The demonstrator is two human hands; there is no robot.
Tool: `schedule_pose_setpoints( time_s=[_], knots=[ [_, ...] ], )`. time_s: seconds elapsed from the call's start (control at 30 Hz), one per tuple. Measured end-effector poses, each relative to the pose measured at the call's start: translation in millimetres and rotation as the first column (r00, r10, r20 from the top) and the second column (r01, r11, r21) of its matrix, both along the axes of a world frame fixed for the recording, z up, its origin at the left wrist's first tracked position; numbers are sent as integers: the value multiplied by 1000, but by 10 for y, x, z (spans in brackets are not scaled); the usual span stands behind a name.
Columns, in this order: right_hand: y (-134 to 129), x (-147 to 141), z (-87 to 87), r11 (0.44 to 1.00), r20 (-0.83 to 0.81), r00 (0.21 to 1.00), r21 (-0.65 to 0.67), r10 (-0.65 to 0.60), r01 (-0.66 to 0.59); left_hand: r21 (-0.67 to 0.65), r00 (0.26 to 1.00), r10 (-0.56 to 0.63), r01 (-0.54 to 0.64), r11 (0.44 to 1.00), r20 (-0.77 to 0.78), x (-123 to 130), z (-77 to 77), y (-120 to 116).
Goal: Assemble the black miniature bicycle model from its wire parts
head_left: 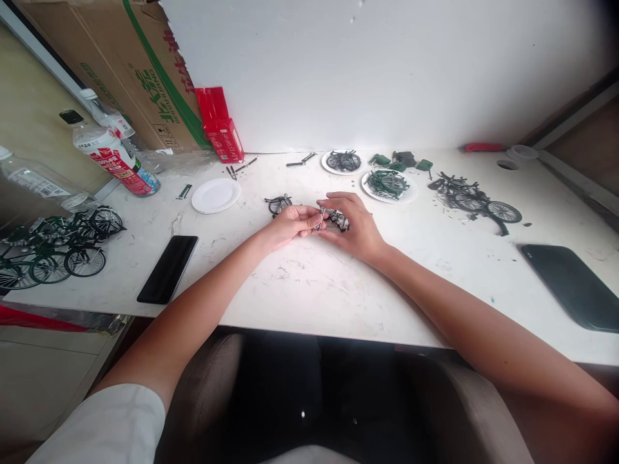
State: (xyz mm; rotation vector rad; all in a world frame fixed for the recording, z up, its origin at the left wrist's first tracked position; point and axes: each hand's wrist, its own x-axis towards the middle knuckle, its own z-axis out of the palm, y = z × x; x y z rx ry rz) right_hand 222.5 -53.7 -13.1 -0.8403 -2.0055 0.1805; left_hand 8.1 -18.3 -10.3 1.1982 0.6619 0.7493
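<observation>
Near the middle of the table, my left hand [290,227] pinches a small silvery metal part [322,218] between thumb and fingers. My right hand [355,225] curves around the same part from the other side, fingertips at its upper end and thumb at its lower end. The part's exact kind is too small to make out. Beyond my right palm lies a cluster of small silvery parts [340,220], partly hidden by the fingers. A miniature black bicycle wheel [278,205] rests just past my left hand, partly covered by it.
Miniature bicycles [62,248] crowd the left. Paper plates bear black wheels [343,161] and green parts [387,184]; one white plate [216,195] is at left. Dark bicycle parts [467,196] lie right. Also here: a phone [167,269], dark tray-like slab [573,283], bottle [118,161], red box [220,125].
</observation>
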Motion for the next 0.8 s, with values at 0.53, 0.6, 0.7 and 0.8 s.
schedule_pose_setpoints(
  time_s=[0.53, 0.6, 0.7, 0.8],
  knots=[
    [18, -19, -22, 999, 56, 998, 22, 32, -33, 13, 991, -128, 127, 992, 42, -45, -4, 6],
    [16, -22, -25, 998, 42, 998, 37, 42, -44, -1, 992, -120, 120, 993, 41, -43, 2, 4],
    [11, -26, -21, 997, 37, 998, 43, 55, -56, -17, 993, -111, 112, 994, 43, -33, 18, -2],
    [11, -21, -16, 999, 56, 998, 26, 41, -42, -17, 994, -97, 98, 995, 55, -23, 26, -5]
  ],
)
